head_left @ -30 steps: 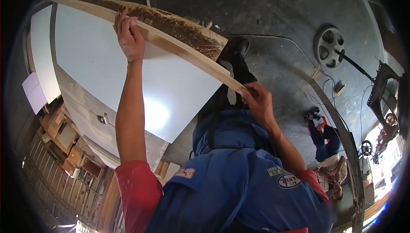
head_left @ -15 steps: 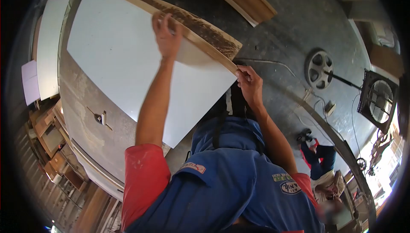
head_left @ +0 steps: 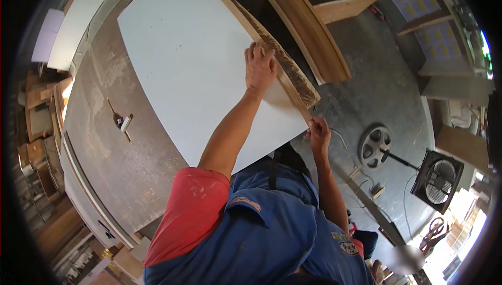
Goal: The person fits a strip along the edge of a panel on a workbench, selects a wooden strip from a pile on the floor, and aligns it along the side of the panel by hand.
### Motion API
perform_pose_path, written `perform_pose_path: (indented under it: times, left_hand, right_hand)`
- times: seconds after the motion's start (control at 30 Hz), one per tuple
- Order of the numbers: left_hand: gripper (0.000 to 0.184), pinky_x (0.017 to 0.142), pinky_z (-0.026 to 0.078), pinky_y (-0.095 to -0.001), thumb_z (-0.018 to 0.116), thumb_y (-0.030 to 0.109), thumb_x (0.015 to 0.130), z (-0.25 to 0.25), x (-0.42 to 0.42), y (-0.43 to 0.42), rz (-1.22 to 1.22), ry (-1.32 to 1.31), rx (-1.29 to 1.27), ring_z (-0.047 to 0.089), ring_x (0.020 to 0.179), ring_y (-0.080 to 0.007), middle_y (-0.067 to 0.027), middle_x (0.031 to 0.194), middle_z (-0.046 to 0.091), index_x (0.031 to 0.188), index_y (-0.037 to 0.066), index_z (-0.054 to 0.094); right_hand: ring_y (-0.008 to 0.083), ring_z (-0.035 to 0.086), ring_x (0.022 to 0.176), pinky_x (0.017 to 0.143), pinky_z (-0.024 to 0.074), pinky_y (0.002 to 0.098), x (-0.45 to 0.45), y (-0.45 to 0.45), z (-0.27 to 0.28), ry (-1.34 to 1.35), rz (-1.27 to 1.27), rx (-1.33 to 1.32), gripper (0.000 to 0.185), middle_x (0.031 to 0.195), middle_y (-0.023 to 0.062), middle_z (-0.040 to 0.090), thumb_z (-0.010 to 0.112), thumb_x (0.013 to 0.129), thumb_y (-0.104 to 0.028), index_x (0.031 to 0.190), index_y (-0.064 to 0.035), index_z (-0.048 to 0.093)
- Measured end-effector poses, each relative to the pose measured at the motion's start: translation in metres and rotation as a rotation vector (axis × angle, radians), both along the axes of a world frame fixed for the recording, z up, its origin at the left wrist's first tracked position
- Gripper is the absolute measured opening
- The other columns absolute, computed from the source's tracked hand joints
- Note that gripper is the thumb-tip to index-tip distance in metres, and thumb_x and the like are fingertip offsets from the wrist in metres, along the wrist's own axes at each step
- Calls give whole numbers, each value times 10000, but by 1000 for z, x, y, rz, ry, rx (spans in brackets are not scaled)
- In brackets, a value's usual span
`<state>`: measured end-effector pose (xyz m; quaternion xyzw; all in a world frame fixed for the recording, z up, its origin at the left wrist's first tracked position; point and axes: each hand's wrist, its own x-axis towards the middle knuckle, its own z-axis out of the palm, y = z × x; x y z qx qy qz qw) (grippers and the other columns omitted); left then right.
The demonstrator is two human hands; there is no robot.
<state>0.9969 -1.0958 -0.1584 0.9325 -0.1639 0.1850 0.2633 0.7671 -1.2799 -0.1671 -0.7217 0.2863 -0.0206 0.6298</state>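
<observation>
A long thin wooden strip (head_left: pixel 286 83) runs along the right edge of a large white panel (head_left: pixel 193 70). My left hand (head_left: pixel 260 68) rests on the strip partway along, its fingers bent over the wood and partly spread. At the strip's near end, my right hand (head_left: pixel 318 130) pinches the tip beside the panel's corner. Just beyond the strip lies a thick beam (head_left: pixel 300 78) with a rough brown face. The panel lies on a worn grey-brown tabletop (head_left: pixel 130 180).
A saw-blade opening (head_left: pixel 124 123) with small pieces of wood shows in the tabletop. On the floor are a curved wooden moulding (head_left: pixel 308 29), a spoked wheel (head_left: pixel 375 146) and a black fan (head_left: pixel 438 180). Part of a seated person (head_left: pixel 367 243) shows at lower right.
The view has turned, so the panel, strip and both arms appear further right and steeper. My left hand has moved along the strip towards its near end. My right hand stays at that end.
</observation>
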Motion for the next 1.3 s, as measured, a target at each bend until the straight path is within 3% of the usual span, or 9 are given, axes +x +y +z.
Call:
perform_pose_path:
  times: [0.33, 1.17, 1.3]
  left_hand:
    - [172, 1120, 306, -591, 640, 123, 826, 3, -2, 2, 18, 21, -54, 395, 1289, -445, -214, 1348, 435, 995, 100, 655]
    - [216, 1154, 260, -576, 634, 169, 822, 7, -1, 0, 58, 81, 39, 397, 1314, -449, -220, 1335, 459, 1030, 114, 636]
    - [193, 1148, 255, -569, 626, 192, 823, 6, -2, -2, 73, 55, 35, 382, 1312, -424, -205, 1333, 452, 988, 90, 635]
  right_hand:
    - [110, 583, 617, 567, 594, 299, -1, -6, 3, -6, 20, 88, 200, 762, 50, 594, 614, 961, -119, 1137, -28, 646]
    - [101, 567, 573, 536, 580, 292, 0, -5, 2, -8, 31, 113, 172, 743, 48, 588, 577, 981, -132, 1114, -44, 640]
    - [105, 582, 590, 535, 567, 288, -1, -5, -1, 26, 37, 85, 222, 755, 53, 605, 573, 985, -143, 1174, -47, 639]
